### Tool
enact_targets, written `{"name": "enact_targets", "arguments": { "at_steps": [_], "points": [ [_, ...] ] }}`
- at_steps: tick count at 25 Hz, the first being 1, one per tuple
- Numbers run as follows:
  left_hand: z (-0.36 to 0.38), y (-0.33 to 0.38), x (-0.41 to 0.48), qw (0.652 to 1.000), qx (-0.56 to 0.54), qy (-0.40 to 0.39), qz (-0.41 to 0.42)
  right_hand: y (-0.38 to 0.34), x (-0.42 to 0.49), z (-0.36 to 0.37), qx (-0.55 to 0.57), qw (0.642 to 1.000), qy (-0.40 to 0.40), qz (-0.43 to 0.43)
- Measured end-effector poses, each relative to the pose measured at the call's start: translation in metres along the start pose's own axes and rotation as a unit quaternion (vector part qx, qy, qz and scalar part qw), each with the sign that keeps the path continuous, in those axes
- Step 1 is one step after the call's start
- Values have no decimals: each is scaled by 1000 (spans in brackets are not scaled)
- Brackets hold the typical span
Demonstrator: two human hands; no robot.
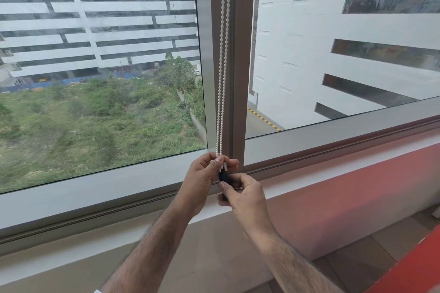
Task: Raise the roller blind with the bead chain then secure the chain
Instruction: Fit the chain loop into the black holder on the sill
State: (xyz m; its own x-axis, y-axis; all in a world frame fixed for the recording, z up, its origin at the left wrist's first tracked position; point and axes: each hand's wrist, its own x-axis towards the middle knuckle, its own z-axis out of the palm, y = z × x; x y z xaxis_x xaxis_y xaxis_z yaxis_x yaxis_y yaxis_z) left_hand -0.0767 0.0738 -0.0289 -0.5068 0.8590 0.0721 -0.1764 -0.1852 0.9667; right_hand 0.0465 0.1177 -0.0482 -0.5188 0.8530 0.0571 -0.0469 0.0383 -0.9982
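A white bead chain (pixel 223 59) hangs as two strands down the grey window mullion (pixel 240 66), from the top edge to the sill. My left hand (pixel 202 178) pinches both strands at their lower end between thumb and fingers. Just below, my right hand (pixel 242 192) grips a small black chain holder (pixel 225 177) at the bottom of the loop, near the frame's lower rail. Most of the holder is hidden by my fingers. The roller blind itself is out of view above; both panes are uncovered.
The window's lower rail (pixel 119 188) runs across at hand height, with a pale sill ledge (pixel 214 233) beneath it. A red wall band (pixel 357 181) lies to the right, and brown floor tiles (pixel 381 252) at lower right.
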Motion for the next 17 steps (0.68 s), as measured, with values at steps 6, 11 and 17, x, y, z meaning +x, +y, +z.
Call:
{"name": "enact_targets", "arguments": {
  "at_steps": [6, 11, 17],
  "points": [
    [0, 1, 1, 1000, -19, 16, -3, -1, 3, -2, 8, 1000, -3, 0],
    [2, 2, 1, 999, -40, 28, -15, -2, 2, 0, 11, 1000, -1, 0],
    [3, 3, -1, 998, -51, 14, -22, -2, 0, 0, 12, 1000, 0, 0]
  ]
}}
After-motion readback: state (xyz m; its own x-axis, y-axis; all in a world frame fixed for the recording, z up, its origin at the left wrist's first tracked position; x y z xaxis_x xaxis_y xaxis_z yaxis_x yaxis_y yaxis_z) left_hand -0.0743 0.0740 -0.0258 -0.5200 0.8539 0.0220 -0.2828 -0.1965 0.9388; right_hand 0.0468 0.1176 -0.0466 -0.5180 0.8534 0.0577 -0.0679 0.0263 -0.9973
